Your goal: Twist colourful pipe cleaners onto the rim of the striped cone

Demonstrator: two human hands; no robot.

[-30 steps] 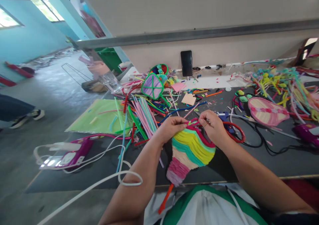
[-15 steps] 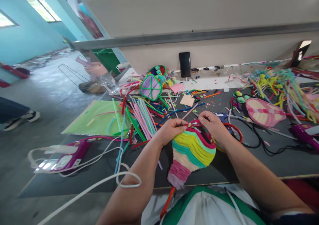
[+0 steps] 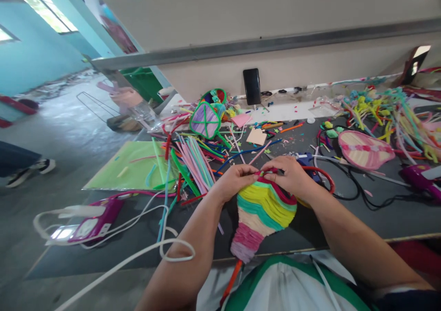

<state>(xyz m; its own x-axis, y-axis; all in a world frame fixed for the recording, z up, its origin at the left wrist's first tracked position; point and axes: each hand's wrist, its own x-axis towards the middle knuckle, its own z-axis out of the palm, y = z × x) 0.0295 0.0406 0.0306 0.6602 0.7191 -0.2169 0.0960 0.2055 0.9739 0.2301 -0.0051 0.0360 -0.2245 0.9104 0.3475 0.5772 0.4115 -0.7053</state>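
both hands met at top edge of striped fan (image 3: 263,210), lying on table (image 3: 379,219) near front edge. left hand (image 3: 237,182), right hand (image 3: 292,178) each pinched red rim strand (image 3: 288,196). step judged: seating rim. next move called for firm pinch, steady fan.

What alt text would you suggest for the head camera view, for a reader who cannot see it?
The left hand and right hand pinch the top edge of a striped fan of yellow, green, cream and pink pipe cleaners at a dark table. Loose pipe cleaners, a pink fan, a glue gun and a phone are around it.
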